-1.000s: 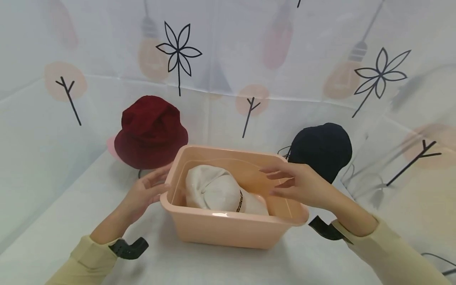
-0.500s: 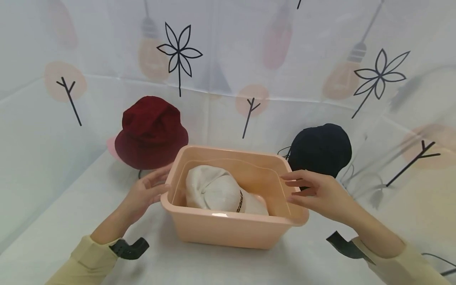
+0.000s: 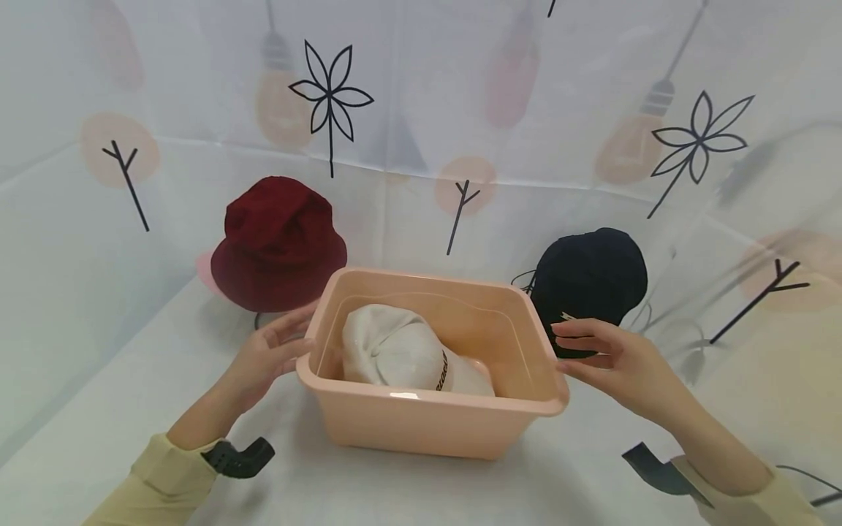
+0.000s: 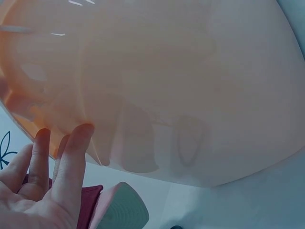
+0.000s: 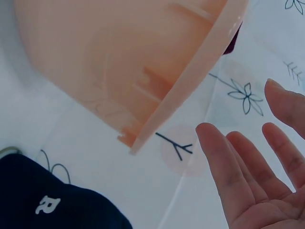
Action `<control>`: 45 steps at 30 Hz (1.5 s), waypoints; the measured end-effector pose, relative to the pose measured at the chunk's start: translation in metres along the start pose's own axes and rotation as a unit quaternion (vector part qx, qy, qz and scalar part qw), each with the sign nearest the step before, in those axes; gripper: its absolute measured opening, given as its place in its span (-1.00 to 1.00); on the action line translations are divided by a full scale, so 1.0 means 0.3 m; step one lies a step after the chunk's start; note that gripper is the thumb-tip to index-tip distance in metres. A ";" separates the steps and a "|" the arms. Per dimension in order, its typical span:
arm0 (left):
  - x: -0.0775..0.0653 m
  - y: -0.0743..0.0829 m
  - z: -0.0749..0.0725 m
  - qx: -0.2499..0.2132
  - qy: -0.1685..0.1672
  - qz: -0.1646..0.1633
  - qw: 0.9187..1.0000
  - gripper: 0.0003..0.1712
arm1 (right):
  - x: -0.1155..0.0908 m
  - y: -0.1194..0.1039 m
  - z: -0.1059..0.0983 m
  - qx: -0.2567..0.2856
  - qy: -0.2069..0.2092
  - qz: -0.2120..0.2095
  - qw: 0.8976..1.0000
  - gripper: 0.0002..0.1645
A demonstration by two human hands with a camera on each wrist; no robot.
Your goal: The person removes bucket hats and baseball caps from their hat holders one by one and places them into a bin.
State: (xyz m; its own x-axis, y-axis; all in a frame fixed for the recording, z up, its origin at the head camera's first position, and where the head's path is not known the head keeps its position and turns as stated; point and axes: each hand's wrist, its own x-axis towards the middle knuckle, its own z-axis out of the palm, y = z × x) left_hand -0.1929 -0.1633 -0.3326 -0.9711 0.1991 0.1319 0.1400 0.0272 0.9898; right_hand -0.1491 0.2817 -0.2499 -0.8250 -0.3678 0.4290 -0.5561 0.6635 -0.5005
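A peach plastic basin (image 3: 434, 427) stands on the white table, with a cream cap (image 3: 395, 347) bearing dark lettering inside it. My left hand (image 3: 266, 361) is at the basin's left end, its fingertips touching the wall beneath the rim; in the left wrist view the fingers (image 4: 71, 167) are extended rather than curled. Just off the right end is my right hand (image 3: 621, 372), fingers loosely straight and holding nothing. The right wrist view shows a gap between these fingers (image 5: 224, 167) and the basin rim (image 5: 190, 90).
Behind the basin to the left sits a dark red bucket hat (image 3: 279, 248), with a pink edge (image 3: 207, 270) showing behind it. A navy cap (image 3: 588, 274) with a light letter stands behind the right hand. A patterned white cloth (image 3: 408, 109) hangs at the back.
My right hand has moved from over the basin's inside, rightward and slightly down, to outside its right rim. The left hand, the basin and the cream cap stay in place.
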 end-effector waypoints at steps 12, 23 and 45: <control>-0.002 0.003 0.001 0.000 0.002 0.003 1.000 -0.32 | -0.011 0.111 -0.011 -0.020 0.062 0.028 0.997 -0.55; -0.005 -0.003 0.000 -0.005 0.004 0.000 1.000 -0.32 | 0.011 0.208 -0.030 -0.035 0.093 0.101 0.990 -0.54; -0.003 0.002 0.000 -0.009 0.007 -0.004 1.000 -0.31 | 0.058 0.366 -0.045 -0.006 0.168 0.190 0.967 -0.39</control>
State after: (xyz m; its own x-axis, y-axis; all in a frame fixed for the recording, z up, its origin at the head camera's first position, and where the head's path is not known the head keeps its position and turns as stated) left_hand -0.1919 -0.1636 -0.3320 -0.9747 0.1851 0.1255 0.1296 0.0100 0.9915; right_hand -0.2231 0.3569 -0.2871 -0.8897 0.1347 0.4362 -0.2163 0.7170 -0.6626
